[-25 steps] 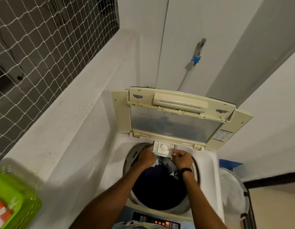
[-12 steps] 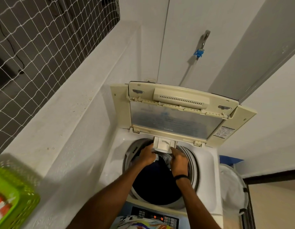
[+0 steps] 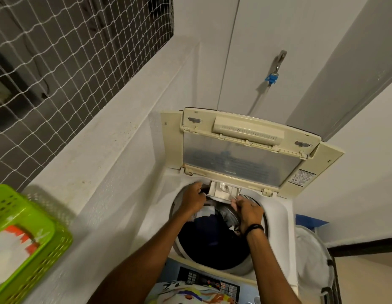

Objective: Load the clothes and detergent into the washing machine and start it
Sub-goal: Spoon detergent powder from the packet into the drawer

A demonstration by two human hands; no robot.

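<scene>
A control panel [image 3: 209, 281] is seen nearest, at the washer's [image 3: 280, 207] front edge. Behind it, dark clothes [image 3: 212, 235] are piled in the drum. At the drum's far rim, a small detergent drawer [image 3: 221, 191] is pulled out. Its left side is touched by the left hand [image 3: 194, 199], fingers curled, though a grip cannot be told. A clear spoon [image 3: 227, 190] is pinched by the right hand [image 3: 248, 212] over the drawer. Beyond, the lid [image 3: 241, 156] is stood open. A green basket [image 3: 24, 235] is set at left.
</scene>
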